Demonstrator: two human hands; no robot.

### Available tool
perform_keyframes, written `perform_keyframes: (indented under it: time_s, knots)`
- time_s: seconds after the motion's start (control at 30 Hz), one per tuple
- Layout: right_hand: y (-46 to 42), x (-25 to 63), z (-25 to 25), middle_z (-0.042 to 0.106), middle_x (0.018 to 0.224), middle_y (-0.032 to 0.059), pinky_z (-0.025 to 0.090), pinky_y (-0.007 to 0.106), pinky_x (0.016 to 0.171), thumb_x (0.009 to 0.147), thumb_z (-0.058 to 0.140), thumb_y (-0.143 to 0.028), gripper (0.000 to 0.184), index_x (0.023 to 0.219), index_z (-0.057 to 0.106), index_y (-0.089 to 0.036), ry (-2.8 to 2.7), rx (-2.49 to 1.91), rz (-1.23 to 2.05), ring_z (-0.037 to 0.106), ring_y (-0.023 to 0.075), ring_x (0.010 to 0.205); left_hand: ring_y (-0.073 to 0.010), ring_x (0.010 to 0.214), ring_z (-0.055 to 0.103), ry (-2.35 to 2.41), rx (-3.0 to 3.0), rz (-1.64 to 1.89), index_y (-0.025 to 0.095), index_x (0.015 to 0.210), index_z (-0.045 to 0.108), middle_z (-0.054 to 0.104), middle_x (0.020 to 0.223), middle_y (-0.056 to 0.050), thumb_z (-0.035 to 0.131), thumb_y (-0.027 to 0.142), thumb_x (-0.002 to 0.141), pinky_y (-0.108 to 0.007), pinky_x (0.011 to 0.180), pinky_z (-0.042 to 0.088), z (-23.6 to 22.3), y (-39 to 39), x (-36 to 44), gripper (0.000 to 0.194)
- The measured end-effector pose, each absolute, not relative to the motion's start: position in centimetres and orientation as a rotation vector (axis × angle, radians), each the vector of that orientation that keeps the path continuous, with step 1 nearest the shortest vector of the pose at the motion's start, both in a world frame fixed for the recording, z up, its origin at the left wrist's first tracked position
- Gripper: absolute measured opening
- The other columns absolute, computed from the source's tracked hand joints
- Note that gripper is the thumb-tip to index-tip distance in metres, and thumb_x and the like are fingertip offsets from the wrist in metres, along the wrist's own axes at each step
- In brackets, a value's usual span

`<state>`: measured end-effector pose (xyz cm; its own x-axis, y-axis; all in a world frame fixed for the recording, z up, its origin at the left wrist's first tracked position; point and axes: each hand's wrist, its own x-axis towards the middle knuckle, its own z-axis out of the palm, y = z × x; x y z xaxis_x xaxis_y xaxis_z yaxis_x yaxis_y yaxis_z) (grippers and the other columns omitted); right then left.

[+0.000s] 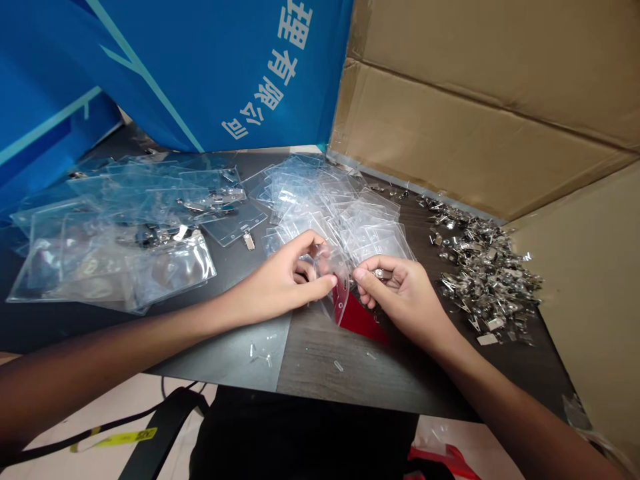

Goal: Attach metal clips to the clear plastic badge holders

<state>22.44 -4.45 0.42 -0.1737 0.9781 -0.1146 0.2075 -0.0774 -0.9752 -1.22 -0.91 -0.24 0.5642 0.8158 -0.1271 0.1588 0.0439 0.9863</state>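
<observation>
A clear plastic badge holder [332,303] is bent in the grip of my left hand [295,273], its slotted edge turned toward my right hand [393,287]. Between the closed fingers of my right hand a small metal badge clip [381,274] shows in part. The clip's tip lies close to the holder's edge; whether they touch I cannot tell. Beyond both hands spreads a pile of clear badge holders [320,200]. Something flat and red [360,319] lies on the table beneath them.
To the right is a heap of metal clips [493,267], beside a cardboard wall [450,120]. Badge holders with clips [125,247] are piled at the left. Several small clear plastic bits [339,366] lie near the front of the dark table [320,373]. A blue printed panel [200,67] stands behind.
</observation>
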Motion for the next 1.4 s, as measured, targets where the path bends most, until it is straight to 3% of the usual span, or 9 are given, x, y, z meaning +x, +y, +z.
perform_keyframes:
  time_s: [0.4,0.6,0.77,1.0,1.23,1.4]
  knots:
    - [-4.8,21.9,0.1,0.067,0.063,-0.0018,0.052,0.026,0.055,0.086,0.087,-0.045,0.03,0.081,0.073,-0.019,-1.41,-1.34,1.422,0.06,0.0115,0.055,-0.0134,0.083,0.065,0.867,1.491,0.612,0.023,0.109,0.051,0.062,0.105,-0.001,0.076,0.036,0.1,-0.027,0.07,0.052,-0.5,-1.0,-0.9,0.03]
    - [-4.8,22.1,0.4,0.07,0.068,-0.0011,0.055,0.027,0.058,0.091,0.084,-0.045,0.026,0.091,0.077,-0.02,-1.452,-1.268,1.404,0.063,0.0123,0.059,-0.0152,0.09,0.06,0.882,1.473,0.683,0.023,0.106,0.048,0.052,0.097,0.002,0.074,0.03,0.098,-0.032,0.083,0.053,-0.3,-1.3,-0.7,0.029]
    - [-4.7,22.1,0.5,0.076,0.073,0.0016,0.058,0.029,0.061,0.088,0.089,-0.048,0.033,0.1,0.081,-0.019,-1.439,-1.203,1.514,0.068,0.014,0.063,-0.0134,0.085,0.051,0.85,1.436,0.744,0.025,0.11,0.044,0.044,0.101,0.002,0.076,0.027,0.093,-0.029,0.077,0.048,0.0,-1.1,-0.9,0.036]
    - [-5.0,21.9,0.5,0.075,0.069,-0.0001,0.056,0.027,0.06,0.081,0.097,-0.04,0.027,0.083,0.078,-0.019,-1.387,-1.205,1.494,0.065,0.012,0.06,-0.0161,0.086,0.048,0.762,1.463,0.671,0.026,0.11,0.041,0.043,0.095,0.002,0.072,0.023,0.094,-0.033,0.079,0.044,0.2,-1.3,-0.6,0.034]
    - [-5.2,22.1,1.1,0.082,0.086,0.002,0.064,0.028,0.073,0.079,0.099,-0.031,0.026,0.1,0.086,-0.021,-1.31,-1.084,1.695,0.074,0.0136,0.074,-0.0152,0.08,0.042,0.66,1.395,0.709,0.028,0.12,0.044,0.04,0.098,0.001,0.076,0.026,0.092,-0.03,0.07,0.042,0.1,-0.9,-1.4,0.042]
    - [-5.5,22.2,1.0,0.082,0.086,0.0022,0.066,0.029,0.073,0.081,0.097,-0.029,0.024,0.099,0.083,-0.021,-1.282,-1.067,1.755,0.076,0.0146,0.074,-0.0131,0.078,0.04,0.638,1.409,0.722,0.028,0.121,0.042,0.037,0.1,0.002,0.083,0.028,0.091,-0.028,0.068,0.041,0.7,-0.7,-1.3,0.051]
